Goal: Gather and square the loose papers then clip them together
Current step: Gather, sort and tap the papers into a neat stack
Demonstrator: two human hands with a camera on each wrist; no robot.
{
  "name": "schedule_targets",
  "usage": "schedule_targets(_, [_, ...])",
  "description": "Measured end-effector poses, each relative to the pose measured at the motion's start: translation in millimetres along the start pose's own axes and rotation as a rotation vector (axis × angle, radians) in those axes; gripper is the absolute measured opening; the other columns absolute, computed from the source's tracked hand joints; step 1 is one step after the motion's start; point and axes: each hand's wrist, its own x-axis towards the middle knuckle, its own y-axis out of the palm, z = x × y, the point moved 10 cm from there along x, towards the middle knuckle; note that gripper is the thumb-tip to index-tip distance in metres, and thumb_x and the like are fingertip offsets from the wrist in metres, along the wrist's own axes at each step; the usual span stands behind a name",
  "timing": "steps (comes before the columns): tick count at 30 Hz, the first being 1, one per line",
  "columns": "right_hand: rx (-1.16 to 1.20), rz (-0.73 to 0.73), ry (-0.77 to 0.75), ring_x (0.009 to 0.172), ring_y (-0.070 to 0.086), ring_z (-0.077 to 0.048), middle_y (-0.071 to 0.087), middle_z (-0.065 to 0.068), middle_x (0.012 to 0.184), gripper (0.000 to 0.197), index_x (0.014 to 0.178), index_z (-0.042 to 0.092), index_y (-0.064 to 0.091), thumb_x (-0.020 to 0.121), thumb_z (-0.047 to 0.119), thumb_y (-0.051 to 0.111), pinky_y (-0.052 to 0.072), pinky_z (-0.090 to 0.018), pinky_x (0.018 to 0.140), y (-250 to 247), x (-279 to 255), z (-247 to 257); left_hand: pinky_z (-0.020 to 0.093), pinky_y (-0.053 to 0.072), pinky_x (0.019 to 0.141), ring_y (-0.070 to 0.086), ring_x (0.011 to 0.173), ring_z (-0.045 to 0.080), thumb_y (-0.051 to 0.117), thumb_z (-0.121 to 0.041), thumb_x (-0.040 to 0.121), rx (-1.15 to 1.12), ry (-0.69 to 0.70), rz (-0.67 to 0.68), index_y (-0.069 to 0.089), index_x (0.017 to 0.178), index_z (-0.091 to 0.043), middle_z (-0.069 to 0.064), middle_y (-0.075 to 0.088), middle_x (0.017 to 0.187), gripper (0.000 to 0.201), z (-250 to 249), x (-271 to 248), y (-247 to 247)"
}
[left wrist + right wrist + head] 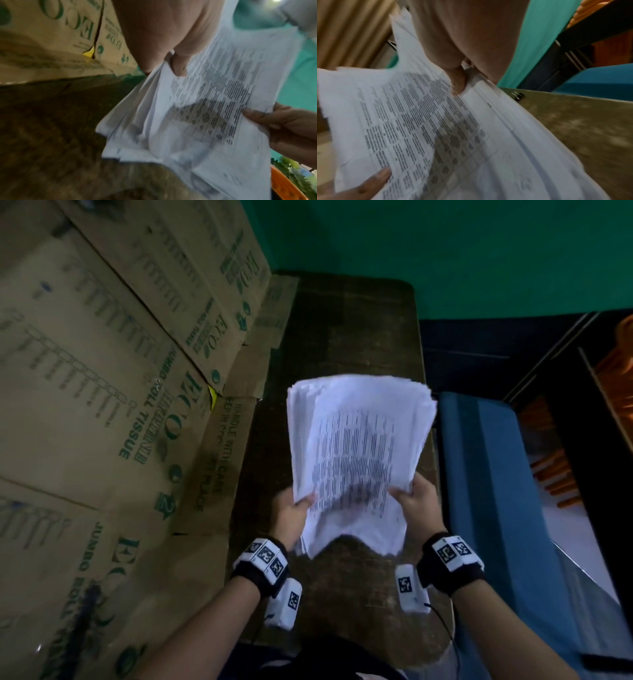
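Papers (356, 446) held above surface (346, 337), unsquared, blurred. Left hand (294, 515) and right hand (419, 508) pinch near corners. Sheets light, floppy, slippery; grip side edges. Binder clip (518, 95), probably, lies on the surface.

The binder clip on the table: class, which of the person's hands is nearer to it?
Right. The right hand pinches the papers just beside the binder clip; the left hand grips their opposite edge.
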Motion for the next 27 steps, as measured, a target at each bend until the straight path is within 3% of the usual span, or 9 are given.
schedule_targets(2, [0.067, -0.055, -0.114, 0.094, 0.069, -0.019, 0.073, -0.007, 0.1, 0.024, 0.106, 0.007, 0.065, 0.086, -0.006, 0.062, 0.056, -0.035, 0.08, -2, 0, 36, 0.023, 0.049, 0.075, 0.066, 0.093, 0.013, 0.066, -0.01, 0.086, -0.036, 0.128, -0.051, 0.066, 0.106, -0.013, -0.002, 0.069, 0.098, 0.02, -39, -2, -7])
schedule_targets(4, [0.107, -0.083, -0.189, 0.089, 0.069, -0.012, 0.073, -0.001, 0.096, 0.024, 0.105, 0.006, 0.062, 0.087, -0.009, 0.06, 0.056, -0.026, 0.074, -5, -2, 58, 0.011, 0.048, 0.076, 0.062, 0.09, -0.007, 0.064, -0.007, 0.088, -0.053, 0.239, -0.037, 0.059, 0.111, -0.023, -0.012, 0.065, 0.101, 0.028, -66, -5, -10])
schedule_targets(6, [0.102, -0.053, -0.196, 0.089, 0.068, -0.011, 0.073, -0.002, 0.094, 0.026, 0.106, 0.003, 0.06, 0.084, -0.011, 0.061, 0.058, -0.028, 0.074, -5, -1, 61, 0.008, 0.049, 0.082, 0.059, 0.097, -0.014, 0.063, -0.003, 0.088, -0.081, 0.287, 0.014, 0.051, 0.117, -0.033, -0.021, 0.061, 0.107, 0.043, -74, -3, -11])
schedule_targets(9, [0.058, -0.017, -0.186, 0.083, 0.065, -0.007, 0.068, -0.012, 0.093, 0.038, 0.111, -0.002, 0.058, 0.075, -0.011, 0.064, 0.056, -0.035, 0.076, -7, -1, 54, 0.028, 0.055, 0.087, 0.062, 0.11, 0.011, 0.069, -0.004, 0.081, -0.024, 0.309, 0.042, 0.048, 0.127, -0.016, -0.001, 0.064, 0.116, 0.052, -68, 5, -13])
schedule_targets(14, [0.122, 0.028, -0.28, 0.099, 0.061, 0.0, 0.06, 0.0, 0.112, 0.064, 0.125, 0.009, 0.046, 0.064, -0.006, 0.06, 0.049, -0.016, 0.083, -19, -2, 71, 0.036, 0.053, 0.094, 0.061, 0.111, 0.021, 0.076, -0.011, 0.068, -0.025, 0.422, 0.021, 0.047, 0.124, 0.003, 0.016, 0.061, 0.118, 0.064, -81, 12, -27])
schedule_targets(18, [0.113, 0.02, -0.221, 0.092, 0.064, 0.003, 0.064, -0.001, 0.104, 0.057, 0.119, -0.002, 0.052, 0.062, -0.005, 0.051, 0.049, -0.027, 0.081, -6, 7, 67, 0.027, 0.054, 0.082, 0.065, 0.102, 0.012, 0.063, -0.004, 0.068, 0.014, 0.407, 0.077, 0.056, 0.115, 0.005, 0.011, 0.067, 0.108, 0.049, -88, 16, -18])
schedule_targets(22, [0.187, 0.013, -0.193, 0.091, 0.064, -0.01, 0.066, -0.001, 0.102, 0.058, 0.118, 0.008, 0.055, 0.062, -0.009, 0.052, 0.056, -0.029, 0.074, -9, 14, 71, 0.017, 0.052, 0.076, 0.064, 0.098, 0.005, 0.058, 0.004, 0.06, -0.07, 0.396, 0.07, 0.051, 0.119, 0.0, 0.001, 0.064, 0.104, 0.06, -97, 21, -28])
schedule_targets(25, [0.113, 0.082, -0.206, 0.097, 0.064, -0.026, 0.066, -0.009, 0.105, 0.053, 0.111, 0.02, 0.059, 0.062, -0.001, 0.058, 0.055, -0.046, 0.08, 3, 15, 74, 0.011, 0.051, 0.071, 0.065, 0.097, 0.007, 0.062, 0.009, 0.066, -0.037, 0.386, 0.094, 0.054, 0.118, 0.0, -0.003, 0.065, 0.102, 0.053, -99, 20, -20])
schedule_targets(27, [0.026, 0.067, -0.198, 0.098, 0.065, -0.032, 0.066, -0.015, 0.105, 0.044, 0.11, 0.012, 0.062, 0.067, 0.007, 0.063, 0.054, -0.052, 0.084, 19, 17, 71, 0.009, 0.051, 0.067, 0.066, 0.096, 0.011, 0.06, 0.012, 0.075, -0.019, 0.37, 0.056, 0.058, 0.115, -0.005, -0.002, 0.066, 0.101, 0.044, -100, 18, -10])
